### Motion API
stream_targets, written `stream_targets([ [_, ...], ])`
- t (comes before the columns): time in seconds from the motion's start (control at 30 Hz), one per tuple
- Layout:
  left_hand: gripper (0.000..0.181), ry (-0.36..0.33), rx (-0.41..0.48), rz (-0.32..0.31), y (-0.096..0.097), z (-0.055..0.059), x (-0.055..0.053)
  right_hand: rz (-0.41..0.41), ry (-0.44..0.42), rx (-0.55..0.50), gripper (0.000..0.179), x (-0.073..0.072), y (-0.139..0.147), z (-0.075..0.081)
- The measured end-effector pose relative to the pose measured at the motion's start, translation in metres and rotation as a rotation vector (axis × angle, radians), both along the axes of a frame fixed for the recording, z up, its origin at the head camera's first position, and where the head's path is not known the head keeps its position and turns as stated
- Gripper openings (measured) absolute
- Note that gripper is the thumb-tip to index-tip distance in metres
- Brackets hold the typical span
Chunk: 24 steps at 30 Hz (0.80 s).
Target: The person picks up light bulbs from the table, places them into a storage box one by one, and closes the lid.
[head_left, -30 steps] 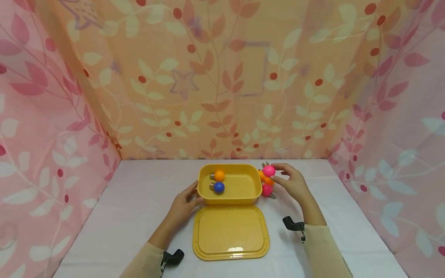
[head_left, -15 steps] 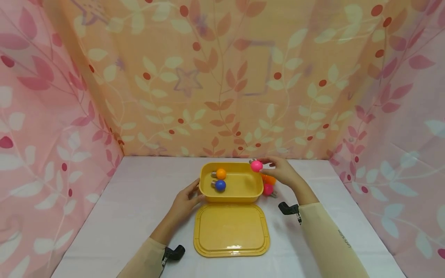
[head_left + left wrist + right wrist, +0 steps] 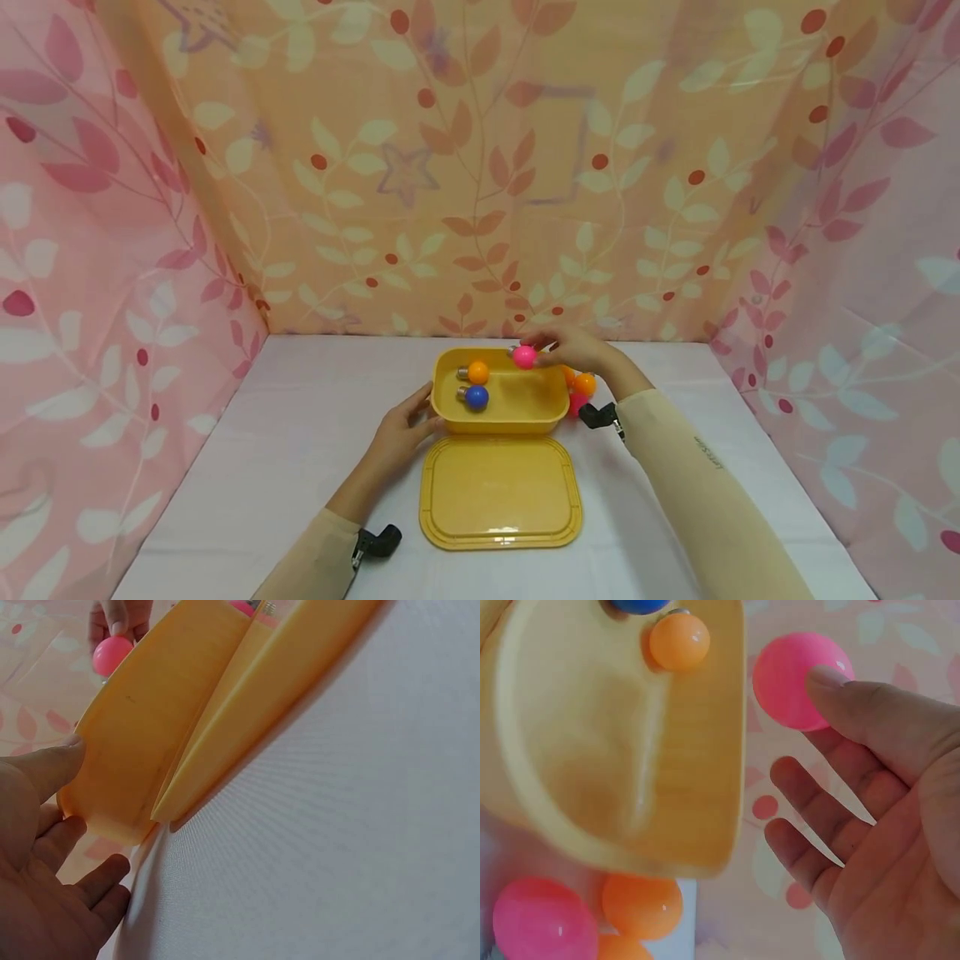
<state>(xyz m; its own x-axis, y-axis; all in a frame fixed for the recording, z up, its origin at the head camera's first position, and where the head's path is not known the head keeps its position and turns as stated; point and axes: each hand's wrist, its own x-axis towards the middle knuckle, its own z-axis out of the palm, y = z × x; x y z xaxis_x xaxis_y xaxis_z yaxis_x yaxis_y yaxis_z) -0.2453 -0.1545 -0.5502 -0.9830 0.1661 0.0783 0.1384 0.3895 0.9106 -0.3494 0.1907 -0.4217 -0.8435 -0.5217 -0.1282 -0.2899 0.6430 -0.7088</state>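
My right hand [image 3: 576, 348] pinches a pink toy light bulb [image 3: 524, 357] between thumb and index finger, above the far rim of a yellow plastic box [image 3: 501, 426]. In the right wrist view the pink bulb's round end faces the camera and the other fingers are spread apart. Inside the box, toward its left, lie an orange bulb [image 3: 477, 372] and a blue bulb [image 3: 476, 397] with silver screw bases. At the box's left end, my left hand [image 3: 397, 435] rests its thumb and fingertips against the outer wall, fingers loosely extended.
The yellow lid [image 3: 501, 493] lies flat in front of the box. Right of the box, several bulbs sit close together, among them an orange one [image 3: 585, 384] and a pink one [image 3: 544, 919]. A white cloth [image 3: 300, 392] covers the table; a floral curtain [image 3: 480, 167] hangs behind.
My right hand has carried the pink bulb leftward from the group of bulbs to over the box. The left hand stays at the box's left end.
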Motion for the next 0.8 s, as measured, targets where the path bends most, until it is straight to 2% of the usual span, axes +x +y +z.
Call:
stream_targets([
  [0.17, 0.072, 0.007, -0.002, -0.005, -0.001, 0.001, 0.0, 0.082, -0.02, -0.001, 0.034, -0.011, -0.015, -0.007],
  [0.3, 0.071, 0.014, 0.002, -0.003, -0.001, 0.001, -0.001, 0.127, -0.029, 0.056, 0.031, -0.018, -0.025, -0.012],
  [0.57, 0.07, 0.034, 0.008, -0.013, -0.001, 0.002, -0.002, 0.19, -0.072, 0.169, 0.034, -0.027, -0.04, -0.017],
  [0.67, 0.07, 0.023, 0.01, -0.013, 0.0, 0.002, -0.002, 0.209, -0.087, 0.176, 0.036, -0.03, -0.044, -0.022],
  [0.8, 0.068, 0.014, 0.022, -0.008, 0.0, 0.001, -0.002, 0.191, -0.131, 0.153, 0.037, -0.032, -0.048, -0.028],
])
